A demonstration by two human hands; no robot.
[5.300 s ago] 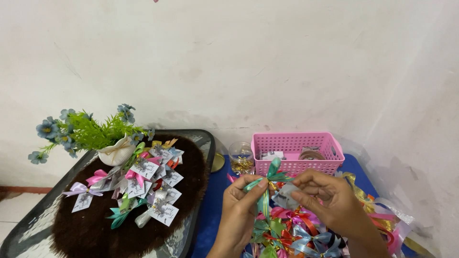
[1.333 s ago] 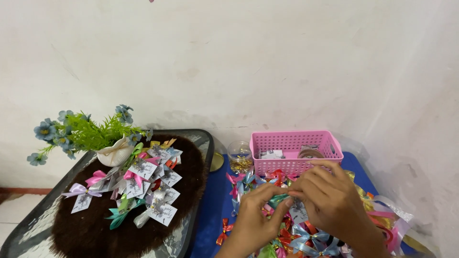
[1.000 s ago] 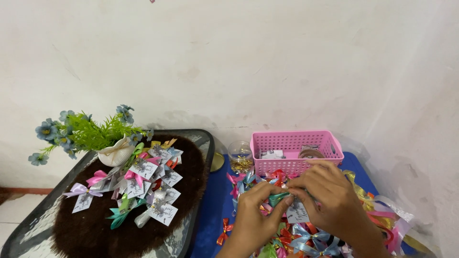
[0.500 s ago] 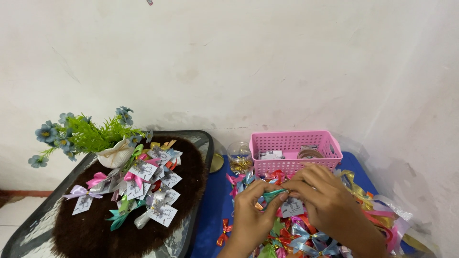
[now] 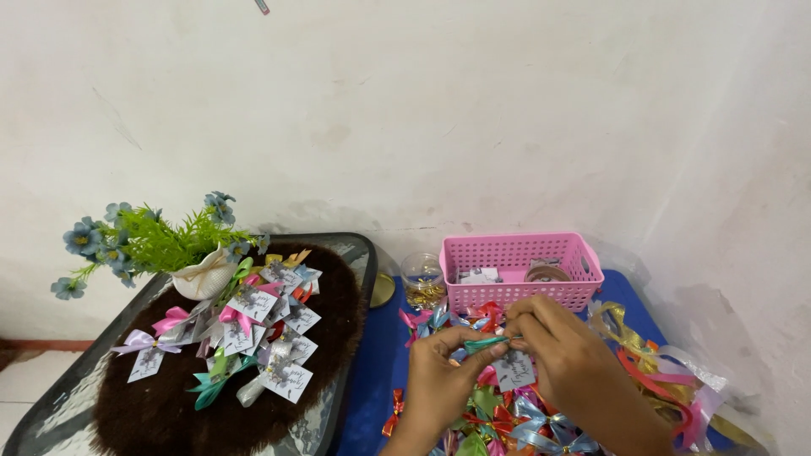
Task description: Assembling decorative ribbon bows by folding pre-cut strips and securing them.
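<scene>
My left hand and my right hand meet over a heap of coloured ribbon bows on a blue surface. Both pinch a small green ribbon bow between their fingertips. A small white paper tag hangs just under the bow, against my right hand. Whether the tag is fastened to the bow I cannot tell.
A pink plastic basket stands behind the hands, a small clear jar left of it. Loose ribbons trail at the right. On the left, a glass table carries a brown furry mat, tagged bows and a white vase of blue flowers.
The green bow, held up higher five seconds ago, has come down over the heap. The white tag now shows under it, and both hands have closed in on the bow.
</scene>
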